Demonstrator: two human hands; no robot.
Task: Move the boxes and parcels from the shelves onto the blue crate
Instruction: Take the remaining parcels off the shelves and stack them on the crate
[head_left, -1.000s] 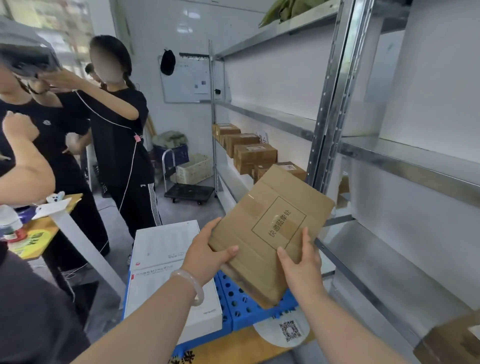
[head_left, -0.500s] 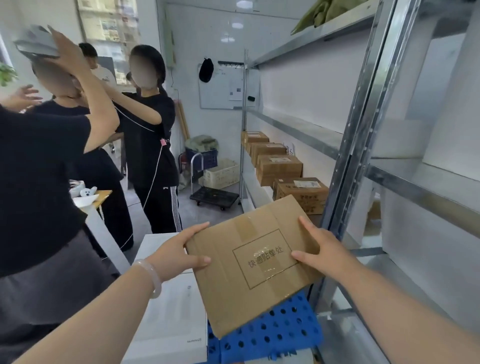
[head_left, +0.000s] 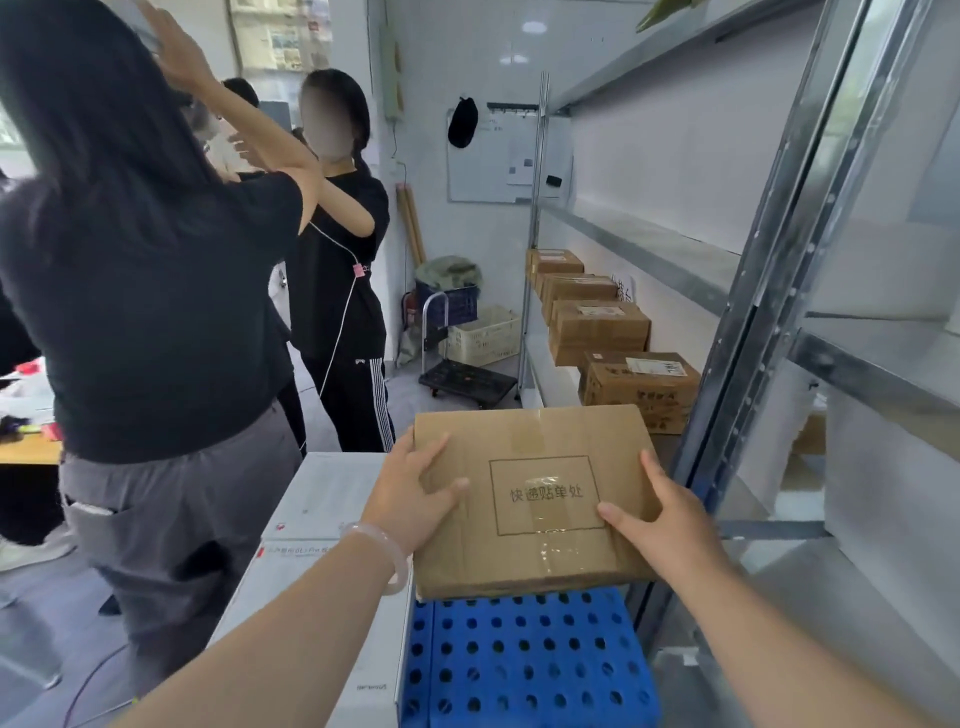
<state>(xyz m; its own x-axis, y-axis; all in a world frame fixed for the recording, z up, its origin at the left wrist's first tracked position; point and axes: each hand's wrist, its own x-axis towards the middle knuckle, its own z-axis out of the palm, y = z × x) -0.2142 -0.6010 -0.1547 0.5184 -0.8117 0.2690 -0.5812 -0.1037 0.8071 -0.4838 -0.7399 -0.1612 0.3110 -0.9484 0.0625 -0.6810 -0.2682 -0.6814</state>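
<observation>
Here both hands are gripping a flat cardboard box (head_left: 530, 499) over the far part of the blue crate (head_left: 524, 660). The left hand (head_left: 410, 493) is clasping the box's left edge, thumb lying across the top face and a pale bracelet (head_left: 379, 551) sitting on the wrist. The right hand (head_left: 660, 512) is clasping the right edge, thumb pointing inward along the top. The box is lying nearly level, its printed rectangle with Chinese characters facing up; whether its underside is touching the perforated crate top is not clear. Just beside the crate on the left, white boxes (head_left: 322, 519) are sitting in a stack, their right side meeting the crate. To the right, a metal shelving unit (head_left: 769, 312) is rising, and four brown cartons (head_left: 639, 387) are sitting in a row on a lower shelf running away toward the far wall. Close on the left, a person in a black top (head_left: 140, 291) is standing with an arm raised, and another person in black (head_left: 343, 291) is facing them farther back. A folding trolley (head_left: 462, 382) and a pale basket (head_left: 483, 335) are resting on the floor near the wall.
</observation>
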